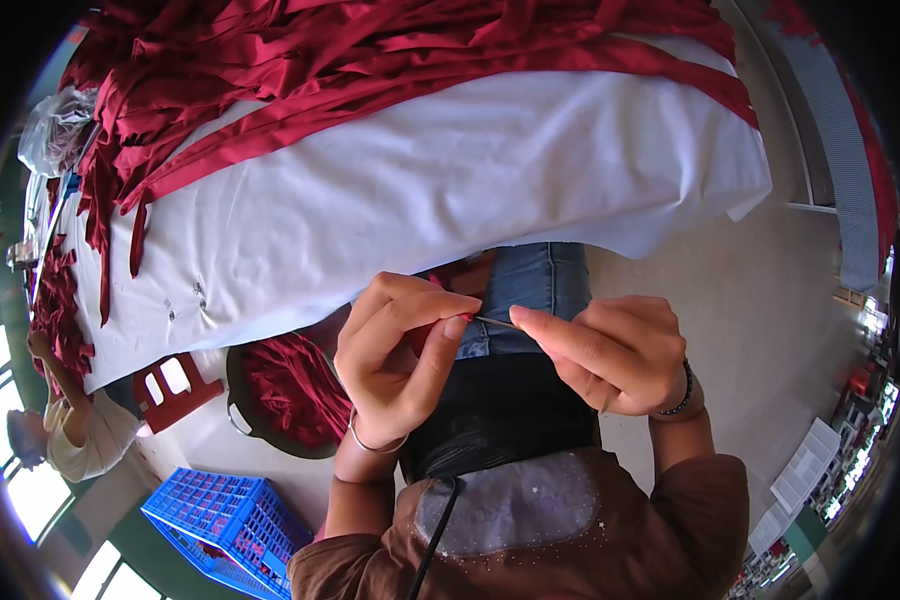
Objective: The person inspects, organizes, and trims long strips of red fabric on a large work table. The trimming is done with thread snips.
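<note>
The left hand [395, 360] and right hand [615, 355] are sitting close above the lap [540, 275], a thin tool [495, 322] bridging the gap, so that middle lane is running blocked! Ahead, the white sheet [450, 170] is offering a broad sideways pass; heaped red fabric [270, 60] is barring the far side. Down left, a tub [267, 432], red chair [192, 388] and blue crate [220, 520] are crowding; right, the floor [770, 300] is giving room.

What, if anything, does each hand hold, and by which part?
The left hand pinches a small red piece, which part is unclear; the right hand pinches a thin dark tool, away from its left end.
</note>
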Available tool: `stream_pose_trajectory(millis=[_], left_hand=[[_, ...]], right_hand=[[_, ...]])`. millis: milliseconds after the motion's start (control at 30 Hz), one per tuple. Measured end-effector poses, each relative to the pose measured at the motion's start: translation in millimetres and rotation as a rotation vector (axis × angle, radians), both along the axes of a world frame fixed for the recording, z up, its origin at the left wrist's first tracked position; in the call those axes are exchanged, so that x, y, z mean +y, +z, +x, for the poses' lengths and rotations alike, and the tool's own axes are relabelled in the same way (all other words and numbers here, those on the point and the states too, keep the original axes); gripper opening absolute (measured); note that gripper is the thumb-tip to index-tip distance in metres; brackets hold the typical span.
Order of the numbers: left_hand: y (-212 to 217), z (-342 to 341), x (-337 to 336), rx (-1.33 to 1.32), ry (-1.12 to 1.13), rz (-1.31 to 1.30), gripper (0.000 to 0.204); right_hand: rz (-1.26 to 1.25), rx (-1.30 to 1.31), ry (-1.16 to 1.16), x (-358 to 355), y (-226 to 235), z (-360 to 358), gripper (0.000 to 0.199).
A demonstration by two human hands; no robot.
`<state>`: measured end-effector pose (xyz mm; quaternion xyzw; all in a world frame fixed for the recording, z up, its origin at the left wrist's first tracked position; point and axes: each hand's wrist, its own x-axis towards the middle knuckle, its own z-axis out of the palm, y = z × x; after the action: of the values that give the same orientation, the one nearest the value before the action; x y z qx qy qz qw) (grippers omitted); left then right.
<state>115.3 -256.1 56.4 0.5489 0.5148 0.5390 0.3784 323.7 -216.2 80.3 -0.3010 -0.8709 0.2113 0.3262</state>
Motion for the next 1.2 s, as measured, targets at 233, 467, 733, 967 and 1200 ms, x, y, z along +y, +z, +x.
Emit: stream_pose_trajectory(millis=[233,467,733,967,1200], left_hand=[[-2,1,2,0.01,-0.015,0.035,0.015],[-1,1,2,0.057,-0.011,0.039,0.017],[1,0,3,0.134,-0.007,0.075,0.02],[6,2,-1,0.29,0.04,0.092,0.019],[3,6,-5,-0.083,-0.002,-0.055,0.006]], right_hand=[[0.007,-0.023,-0.001,0,0,-1,0.03],[-0.011,-0.033,0.007,-1,2,-1,0.033],[0.007,-0.098,0.042,2,7,4,0.044],[0.076,-0.192,0.059,-3,9,3,0.049],[0.135,0.039,-0.087,-15,-17,-6,0.044]])
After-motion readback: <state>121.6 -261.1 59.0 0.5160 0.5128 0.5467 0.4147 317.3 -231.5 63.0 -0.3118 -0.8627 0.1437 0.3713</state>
